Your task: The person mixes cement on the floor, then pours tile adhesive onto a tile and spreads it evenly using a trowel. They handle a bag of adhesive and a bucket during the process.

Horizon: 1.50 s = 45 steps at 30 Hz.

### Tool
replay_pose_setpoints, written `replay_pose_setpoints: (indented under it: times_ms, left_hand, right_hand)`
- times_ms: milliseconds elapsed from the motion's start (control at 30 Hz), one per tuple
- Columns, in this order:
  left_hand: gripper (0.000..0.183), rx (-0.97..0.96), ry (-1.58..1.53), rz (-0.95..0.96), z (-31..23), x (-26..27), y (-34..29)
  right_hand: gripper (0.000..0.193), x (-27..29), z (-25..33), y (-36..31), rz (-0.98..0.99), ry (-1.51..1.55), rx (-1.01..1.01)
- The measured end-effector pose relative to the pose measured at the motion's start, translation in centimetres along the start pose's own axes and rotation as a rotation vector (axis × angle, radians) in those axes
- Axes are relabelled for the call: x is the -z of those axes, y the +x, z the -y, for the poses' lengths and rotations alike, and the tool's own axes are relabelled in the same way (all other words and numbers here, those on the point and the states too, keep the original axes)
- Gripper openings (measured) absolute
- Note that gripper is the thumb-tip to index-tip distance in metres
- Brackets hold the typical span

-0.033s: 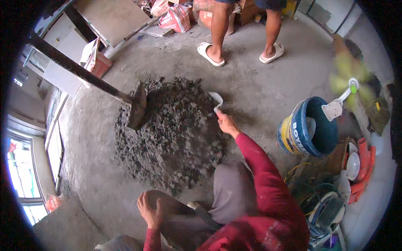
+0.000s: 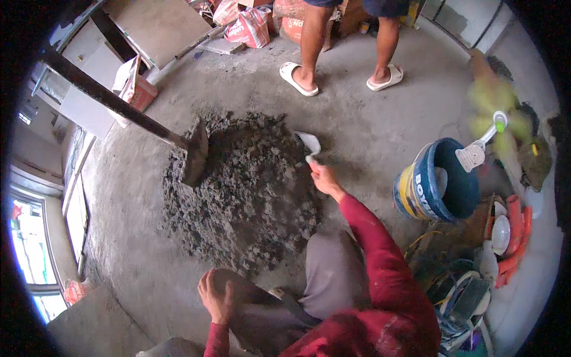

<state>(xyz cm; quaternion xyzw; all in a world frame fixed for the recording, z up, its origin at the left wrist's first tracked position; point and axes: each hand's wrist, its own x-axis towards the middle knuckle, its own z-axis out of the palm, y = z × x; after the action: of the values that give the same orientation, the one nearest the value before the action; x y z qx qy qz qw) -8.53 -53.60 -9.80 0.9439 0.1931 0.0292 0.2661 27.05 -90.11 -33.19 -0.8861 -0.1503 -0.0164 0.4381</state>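
My right hand (image 2: 326, 181) is closed round the handle of a small trowel (image 2: 309, 143). Its pale blade is held at the right edge of a heap of damp grey mortar mix (image 2: 256, 184) on the floor. My left hand (image 2: 215, 297) lies on my left knee with the fingers outstretched and holds nothing. At the heap's left side a shovel (image 2: 195, 154) has its blade against the mix, and its long dark handle runs up to the upper left.
A blue bucket (image 2: 423, 184) with a clip-on fan (image 2: 499, 122) stands to the right. Beyond the heap a person in white slippers (image 2: 297, 78) stands facing away. Orange pipes (image 2: 516, 238) and coiled cables (image 2: 458, 297) lie at right. Bags (image 2: 253, 28) line the back.
The trowel blade has turned slightly and shows more of its flat face. My right hand has shifted a little toward me; my left hand stays on the knee.
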Motion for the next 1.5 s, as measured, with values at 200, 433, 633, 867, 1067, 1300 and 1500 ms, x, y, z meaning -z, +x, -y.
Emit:
replay_pose_setpoints:
  times_ms: [200,433,633,867,1067,1300,1500]
  left_hand:
    - [0.052,-0.171,-0.035,0.088,0.7,-3.3,4.9]
    - [0.051,-0.176,-0.023,0.153,-0.1,-5.2,7.6]
    - [0.051,-0.020,0.050,0.076,-0.7,-5.2,8.6]
    - [0.052,0.295,0.312,-0.086,-4.5,-3.7,5.0]
    - [0.044,0.468,0.542,-0.167,-11.3,-4.7,4.2]
    - [0.051,0.403,0.529,-0.188,-19.1,-0.6,2.7]
    - [0.056,0.478,0.507,-0.345,-21.7,-1.3,2.4]
  right_hand:
    - [0.060,8.1,1.0,-6.7,-0.231,-0.431,-0.717]
    - [0.053,9.1,5.2,-8.6,0.126,-0.269,-0.388]
    - [0.051,13.5,-5.2,-1.4,-0.193,-0.380,-0.457]
    - [0.070,13.7,-18.8,17.8,-0.340,-0.282,-0.684]
    - [0.070,5.2,-8.5,10.5,0.284,-0.245,-0.220]
    - [0.046,16.6,-19.8,30.1,-0.129,-0.378,-0.393]
    - [0.055,7.7,-15.2,33.7,0.178,-0.326,-0.101]
